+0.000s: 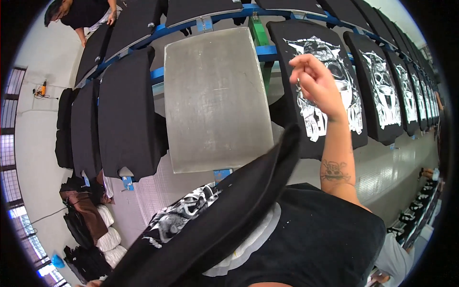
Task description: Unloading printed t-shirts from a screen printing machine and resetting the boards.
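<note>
A folded black garment (248, 201) with a black-and-white print stretches diagonally from the lower left toward the middle. At its lower end a sliver of skin, apparently my left hand (94, 283), shows at the frame edge, its fingers hidden. My right hand (316, 86) is over a printed black shirt (315, 131) on a platen at the right, fingers loosely bent and apart, holding nothing that I can see. Left of that shirt, a bare grey platen (215, 105) sits on the blue rail (265, 52).
Black shirts (124, 110) cover platens on the left and along the far row. More printed shirts (382, 86) line the right. A co-worker (76, 14) stands at upper left. Stacked cloth and white bundles (107, 239) lie at lower left, near a wall.
</note>
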Motion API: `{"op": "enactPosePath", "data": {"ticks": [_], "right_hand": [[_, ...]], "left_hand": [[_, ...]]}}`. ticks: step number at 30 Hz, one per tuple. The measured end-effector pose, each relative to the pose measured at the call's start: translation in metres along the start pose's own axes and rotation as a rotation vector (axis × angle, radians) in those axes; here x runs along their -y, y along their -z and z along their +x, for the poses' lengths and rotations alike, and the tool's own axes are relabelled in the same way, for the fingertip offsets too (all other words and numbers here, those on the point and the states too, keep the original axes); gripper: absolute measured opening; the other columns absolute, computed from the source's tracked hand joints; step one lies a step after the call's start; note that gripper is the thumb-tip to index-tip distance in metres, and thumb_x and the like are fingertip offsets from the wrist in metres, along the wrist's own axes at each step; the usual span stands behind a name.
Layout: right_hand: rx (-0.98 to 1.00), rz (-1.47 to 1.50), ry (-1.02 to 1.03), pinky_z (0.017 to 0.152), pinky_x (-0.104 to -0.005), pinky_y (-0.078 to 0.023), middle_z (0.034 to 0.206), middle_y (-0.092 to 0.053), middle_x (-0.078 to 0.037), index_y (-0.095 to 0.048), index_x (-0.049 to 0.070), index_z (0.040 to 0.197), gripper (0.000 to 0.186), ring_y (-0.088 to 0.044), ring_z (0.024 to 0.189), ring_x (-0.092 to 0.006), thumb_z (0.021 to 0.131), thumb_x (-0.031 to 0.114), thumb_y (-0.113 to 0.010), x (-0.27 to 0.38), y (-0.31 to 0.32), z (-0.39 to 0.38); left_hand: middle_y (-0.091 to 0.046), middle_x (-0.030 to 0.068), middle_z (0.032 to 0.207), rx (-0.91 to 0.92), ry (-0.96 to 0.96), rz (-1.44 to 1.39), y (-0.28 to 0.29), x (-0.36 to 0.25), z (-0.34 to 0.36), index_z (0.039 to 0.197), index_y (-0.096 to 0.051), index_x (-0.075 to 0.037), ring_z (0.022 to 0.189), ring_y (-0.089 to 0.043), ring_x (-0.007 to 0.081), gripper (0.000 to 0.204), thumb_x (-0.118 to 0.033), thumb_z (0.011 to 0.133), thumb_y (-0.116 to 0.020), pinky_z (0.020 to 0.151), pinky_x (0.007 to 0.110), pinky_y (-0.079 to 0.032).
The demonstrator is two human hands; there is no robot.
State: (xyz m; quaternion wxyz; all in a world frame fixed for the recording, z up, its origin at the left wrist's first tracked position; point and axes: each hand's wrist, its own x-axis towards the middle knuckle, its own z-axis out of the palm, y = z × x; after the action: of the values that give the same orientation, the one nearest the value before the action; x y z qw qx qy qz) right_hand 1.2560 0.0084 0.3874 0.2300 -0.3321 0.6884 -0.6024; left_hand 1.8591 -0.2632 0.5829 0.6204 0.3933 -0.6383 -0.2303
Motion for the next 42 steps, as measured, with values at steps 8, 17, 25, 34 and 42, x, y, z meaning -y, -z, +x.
{"op": "enactPosePath", "data": {"ticks": [8,17,25,34,42], "right_hand": [[-0.276,-0.27,-0.305,0.069,-0.0369,-0.049,0.078,-0.062,-0.012,-0.047,0.004,0.105,0.026,-0.063,0.074,-0.0228,0.102,0.03,-0.048,-0.161,-0.041,0.033],[-0.332,-0.461,-0.153,0.072,-0.04,-0.052,0.087,-0.065,-0.018,-0.061,0.002,0.108,0.02,-0.066,0.079,-0.0335,0.09,0.008,-0.061,-0.16,-0.073,0.005],[-0.328,-0.878,-0.063,0.07,-0.044,-0.054,0.093,-0.063,-0.015,-0.065,0.007,0.11,0.021,-0.065,0.082,-0.0351,0.091,0.015,-0.059,-0.164,-0.109,0.006],[-0.393,-0.925,-0.105,0.071,-0.0447,-0.054,0.093,-0.058,-0.014,-0.065,0.008,0.111,0.022,-0.064,0.081,-0.0353,0.092,0.018,-0.059,-0.164,-0.124,0.004],[-0.377,-1.013,-0.061,0.072,-0.0432,-0.054,0.092,-0.058,-0.011,-0.064,0.011,0.116,0.027,-0.061,0.087,-0.0331,0.09,0.016,-0.061,-0.176,-0.13,-0.002]], "left_hand": [[-0.064,0.0123,0.095,1.174,0.034,-0.668,-0.151,-0.018,0.014,0.125,-0.057,0.002,0.074,-0.06,0.0226,0.045,-0.022,0.089,-0.065,0.073,0.039,-0.052],[-0.064,0.0127,0.099,1.685,0.378,-0.428,-0.311,0.003,-0.097,0.078,-0.075,-0.003,0.069,-0.057,0.0161,0.018,-0.001,0.072,-0.058,0.062,0.025,-0.043],[-0.065,0.0149,0.095,1.859,0.702,-0.557,-0.277,0.04,-0.11,0.084,-0.076,0.0,0.066,-0.056,0.0133,0.031,0.01,0.068,-0.051,0.057,0.025,-0.039],[-0.066,0.0152,0.084,1.475,0.54,-0.526,-0.243,0.072,-0.085,0.077,-0.076,0.002,0.06,-0.052,0.0112,0.024,0.007,0.068,-0.054,0.053,0.024,-0.033],[-0.066,0.0108,0.082,1.391,0.452,-0.3,-0.246,0.075,-0.088,0.08,-0.075,0.002,0.064,-0.051,0.0109,0.022,0.011,0.074,-0.056,0.056,0.023,-0.033]]}}
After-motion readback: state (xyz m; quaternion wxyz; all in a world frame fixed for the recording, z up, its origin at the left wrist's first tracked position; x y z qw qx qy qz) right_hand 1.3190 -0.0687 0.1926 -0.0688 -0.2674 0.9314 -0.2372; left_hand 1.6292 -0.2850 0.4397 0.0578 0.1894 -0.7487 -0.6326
